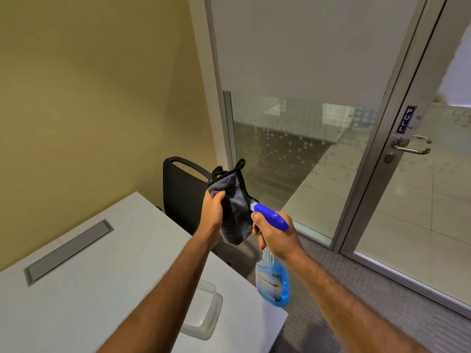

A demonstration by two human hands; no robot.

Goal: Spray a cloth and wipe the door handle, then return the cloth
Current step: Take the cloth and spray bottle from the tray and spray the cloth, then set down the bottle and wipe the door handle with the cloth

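My left hand [212,211] grips a grey cloth with black edging [234,207], which hangs down in front of me. My right hand [274,234] holds a spray bottle [272,284] with blue liquid; its blue trigger head [271,216] has the white nozzle right against the cloth. The metal door handle [410,145] sits on the glass door [433,200] at the far right, under a "PULL" sign [406,119], well away from both hands.
A white table [102,276] with a grey cable hatch [68,252] lies at the lower left. A clear plastic container [204,312] rests near its right edge. A black chair [183,192] stands behind the table. Grey carpet [356,289] runs to the door.
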